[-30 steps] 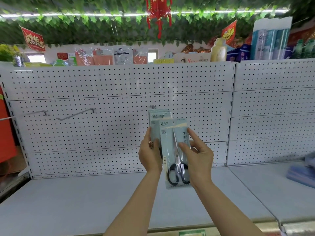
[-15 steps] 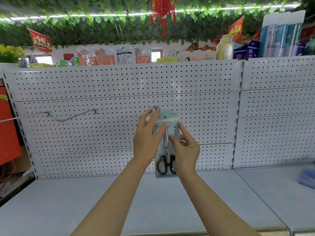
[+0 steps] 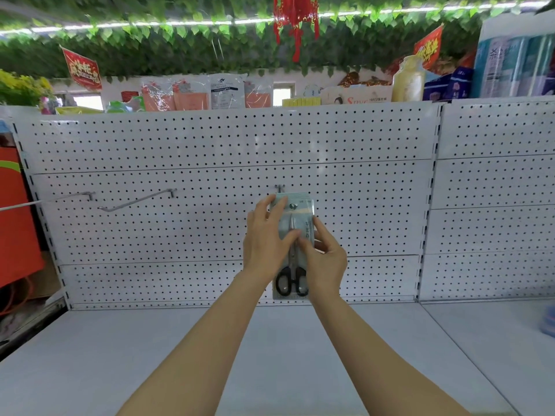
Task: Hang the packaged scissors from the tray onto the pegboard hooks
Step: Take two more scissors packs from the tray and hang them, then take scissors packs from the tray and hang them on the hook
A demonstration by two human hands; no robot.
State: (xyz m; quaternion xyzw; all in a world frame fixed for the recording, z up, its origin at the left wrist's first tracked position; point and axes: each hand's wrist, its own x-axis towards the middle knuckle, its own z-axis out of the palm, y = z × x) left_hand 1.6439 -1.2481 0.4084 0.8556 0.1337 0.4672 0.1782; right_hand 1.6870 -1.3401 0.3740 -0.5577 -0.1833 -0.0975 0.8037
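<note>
Scissors pack (image 3: 295, 235) now sits up on the middle hook (image 3: 280, 187), no longer held out in front. Left hand (image 3: 265, 238) presses it flat-fingered; right hand (image 3: 326, 259) pinches its edge. Hanging looks nearly done.

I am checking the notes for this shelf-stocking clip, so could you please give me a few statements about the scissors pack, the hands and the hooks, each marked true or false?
1. Both hands are on the scissors pack. True: the left hand lays straight fingers on its front and the right hand pinches its right edge.
2. The pack lies flat on the shelf. False: it is held upright against the pegboard.
3. The hook tip shows through the pack's top hole. True.
4. The scissors have red handles. False: the handles are black.
5. The long hook to the left carries packs. False: it is bare.
</note>
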